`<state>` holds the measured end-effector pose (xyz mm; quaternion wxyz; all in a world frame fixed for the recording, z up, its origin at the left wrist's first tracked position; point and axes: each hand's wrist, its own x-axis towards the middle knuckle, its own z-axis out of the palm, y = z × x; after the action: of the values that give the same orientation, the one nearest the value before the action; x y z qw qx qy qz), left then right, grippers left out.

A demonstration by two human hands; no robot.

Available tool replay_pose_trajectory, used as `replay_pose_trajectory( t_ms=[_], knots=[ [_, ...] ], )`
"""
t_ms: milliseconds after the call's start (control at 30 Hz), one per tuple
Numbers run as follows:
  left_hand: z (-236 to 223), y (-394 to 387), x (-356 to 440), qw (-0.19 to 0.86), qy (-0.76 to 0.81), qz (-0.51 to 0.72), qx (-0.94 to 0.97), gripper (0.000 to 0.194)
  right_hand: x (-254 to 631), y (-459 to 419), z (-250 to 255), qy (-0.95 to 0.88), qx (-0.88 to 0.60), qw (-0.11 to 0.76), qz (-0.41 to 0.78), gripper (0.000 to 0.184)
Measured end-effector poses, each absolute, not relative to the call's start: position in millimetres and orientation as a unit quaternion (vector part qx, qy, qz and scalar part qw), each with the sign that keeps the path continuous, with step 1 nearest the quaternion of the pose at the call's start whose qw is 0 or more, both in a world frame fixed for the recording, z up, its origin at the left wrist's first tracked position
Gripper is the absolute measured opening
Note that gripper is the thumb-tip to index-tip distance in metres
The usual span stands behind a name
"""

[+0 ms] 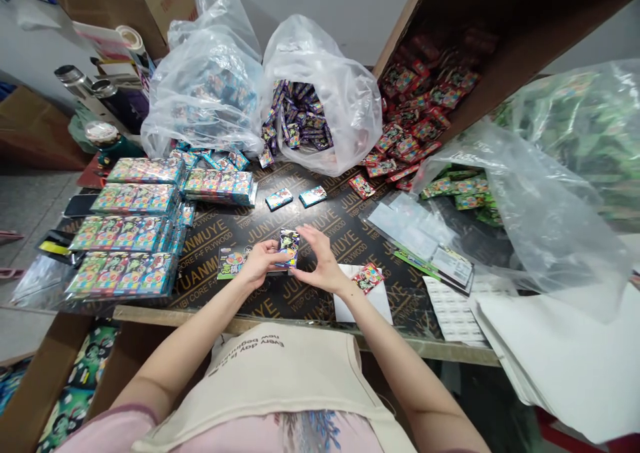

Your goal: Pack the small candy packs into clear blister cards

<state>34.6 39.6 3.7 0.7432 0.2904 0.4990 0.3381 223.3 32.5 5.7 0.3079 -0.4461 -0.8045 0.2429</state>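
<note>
My cream apron [280, 380] is closest to me, and just past it my left hand [257, 263] and right hand [323, 260] pinch a little shiny purple pack [289, 248] by its edges, with my fingers curled and steady so it sits straight above the dark plywood board [320, 220]. A bright card [231, 264] lies flat just under my left hand. Farther off, slick stacks of packs [125, 233] sit in rows, and a crinkly clear bag [345, 86] holds lots of purple packs [295, 114].
</note>
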Motion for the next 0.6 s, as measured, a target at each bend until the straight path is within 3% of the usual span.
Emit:
replay_pose_trajectory(
  t_ms=[67,133,233,300,433,600],
  knots=[
    [1.7,38.4,30.6,0.682,0.523,0.339,0.383,0.051,223.6,31.5,4.6,-0.797,-0.463,0.316,0.224,0.076],
    [-1.7,38.2,21.0,0.553,0.542,0.330,0.540,0.060,230.7,32.4,0.0,-0.789,-0.488,0.320,0.191,0.072],
    [-11.3,38.4,3.6,0.342,0.507,0.216,0.761,0.095,243.9,31.6,-12.6,-0.786,-0.520,0.298,0.152,0.069],
    [-19.3,38.3,-4.4,0.272,0.480,0.125,0.824,0.111,248.4,28.3,-21.2,-0.791,-0.528,0.270,0.150,0.069],
    [-26.9,38.0,-8.8,0.242,0.473,0.106,0.840,0.115,247.2,21.1,-27.8,-0.786,-0.518,0.261,0.212,0.073],
    [-21.2,37.7,-7.6,0.299,0.411,0.154,0.847,0.119,245.5,24.7,-24.1,-0.765,-0.462,0.271,0.358,0.081]
  ],
)
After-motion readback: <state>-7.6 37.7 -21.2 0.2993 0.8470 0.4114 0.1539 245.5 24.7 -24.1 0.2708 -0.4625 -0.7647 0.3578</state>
